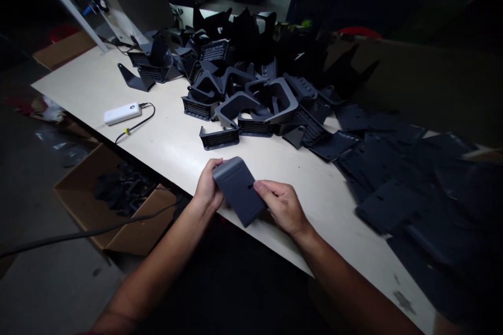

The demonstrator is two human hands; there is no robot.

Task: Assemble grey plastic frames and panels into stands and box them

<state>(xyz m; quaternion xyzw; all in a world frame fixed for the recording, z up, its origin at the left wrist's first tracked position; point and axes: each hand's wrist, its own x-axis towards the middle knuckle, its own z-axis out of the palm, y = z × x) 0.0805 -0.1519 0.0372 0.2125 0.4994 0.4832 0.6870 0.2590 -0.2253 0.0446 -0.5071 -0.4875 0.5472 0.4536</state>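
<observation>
Between my two hands is a dark grey plastic bracket [240,191] with a rounded bend at its upper end and a small slot in its flat face. My left hand [210,186] is closed around its left edge near the bend. On the right edge, my right hand [282,204] grips it with the thumb on the flat face beside the slot; the fingers underneath are hidden. The bracket is held above the front edge of the white table [173,146]. Just beyond it lies a ribbed bracket [220,139].
A heap of similar brackets [255,99] covers the table's middle and back. Flat dark panels [389,204] are piled at right. A white power bank [122,113] with a black cable sits at left. Below stands a cardboard box [137,235] of dark parts, crossed by a cable [78,234].
</observation>
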